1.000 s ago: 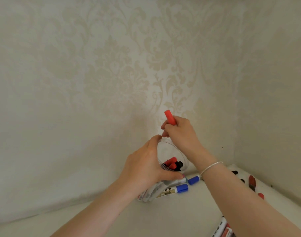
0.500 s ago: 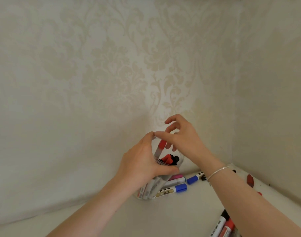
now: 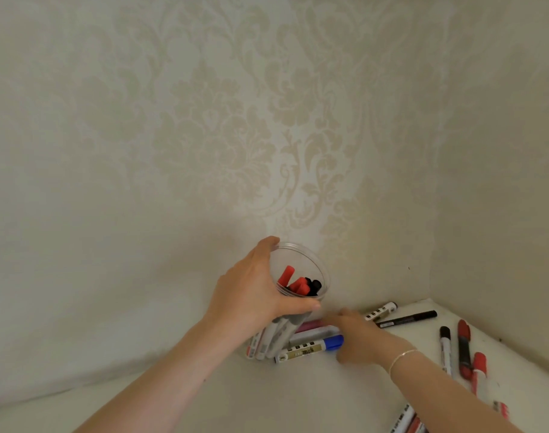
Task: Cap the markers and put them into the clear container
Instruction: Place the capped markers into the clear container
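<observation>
clear container [image 3: 310, 260] tilted on white surface [image 3: 235, 395], holding red- and black-capped markers [image 3: 298, 284]. left hand [image 3: 251, 295] grips its wall, thumb curled across front. right hand [image 3: 357, 339] reaches low beside blue-capped marker [image 3: 310, 348]; blurred, finger state cannot tell.

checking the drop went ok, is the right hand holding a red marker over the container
No, the right hand is down on the table by the blue-capped marker.
</observation>
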`<state>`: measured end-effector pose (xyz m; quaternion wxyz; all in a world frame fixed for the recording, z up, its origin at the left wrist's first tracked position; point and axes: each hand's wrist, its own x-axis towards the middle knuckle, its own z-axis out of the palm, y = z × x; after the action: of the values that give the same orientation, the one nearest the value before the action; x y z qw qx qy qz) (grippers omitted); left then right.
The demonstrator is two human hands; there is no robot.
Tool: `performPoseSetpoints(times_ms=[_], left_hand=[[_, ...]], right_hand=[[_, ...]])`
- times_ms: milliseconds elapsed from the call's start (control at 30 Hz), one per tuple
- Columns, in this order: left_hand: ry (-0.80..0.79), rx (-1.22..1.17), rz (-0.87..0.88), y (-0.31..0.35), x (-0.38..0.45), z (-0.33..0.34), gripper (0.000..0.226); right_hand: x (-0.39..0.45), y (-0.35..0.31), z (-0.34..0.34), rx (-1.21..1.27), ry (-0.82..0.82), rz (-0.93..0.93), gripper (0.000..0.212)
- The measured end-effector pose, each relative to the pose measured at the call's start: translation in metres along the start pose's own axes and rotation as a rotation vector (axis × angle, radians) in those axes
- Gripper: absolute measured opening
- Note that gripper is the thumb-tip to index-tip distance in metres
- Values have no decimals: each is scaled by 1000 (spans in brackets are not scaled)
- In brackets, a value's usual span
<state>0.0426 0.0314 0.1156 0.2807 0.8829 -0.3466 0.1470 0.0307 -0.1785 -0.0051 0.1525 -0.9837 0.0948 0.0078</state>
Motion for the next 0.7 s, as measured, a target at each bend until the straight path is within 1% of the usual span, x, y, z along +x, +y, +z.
performPoseSetpoints(times_ms=[133, 200, 300, 333, 367, 400, 433, 500, 533, 567, 600, 633, 700], left_hand=[[-13, -11, 17, -3, 0, 3, 117], [-11, -6, 16, -4, 0, 3, 117], [-2, -4, 7, -6, 1, 2, 117], [-3, -5, 5, -6, 1, 2, 117], [-3, -7, 5, -7, 1, 1, 117], [-3, -7, 5, -8, 1, 1, 116], [-3, -4, 4, -8, 1, 1, 116], [-5, 3, 1, -9, -1, 1, 115], [-8, 6, 0, -9, -1, 1, 115], [-11, 7, -1, -9, -1, 2, 115], [-12, 7, -1, -9, -1, 2, 114], [-14, 9, -1, -9, -1, 3, 114], [-19, 12, -3, -8, -1, 5, 113]], right_hand=[[6, -1, 9, -211, 161, -51, 31], [8, -1, 11, -286, 179, -72, 31], [8, -2, 11, -302, 188, -97, 25], [8, -3, 9, -266, 184, -104, 20], [7, -3, 5, -174, 185, -102, 17], [7, -3, -2, -13, 186, -80, 17], [7, -3, -12, 199, 190, -51, 16], [3, -5, -40, 645, 253, -31, 9], [-1, -5, -55, 825, 297, -31, 6], [-4, -7, -68, 950, 325, -39, 4], [-6, -10, -78, 973, 333, -59, 4], [-7, -12, -85, 893, 321, -75, 7], [-8, -17, -84, 580, 213, -63, 18]])
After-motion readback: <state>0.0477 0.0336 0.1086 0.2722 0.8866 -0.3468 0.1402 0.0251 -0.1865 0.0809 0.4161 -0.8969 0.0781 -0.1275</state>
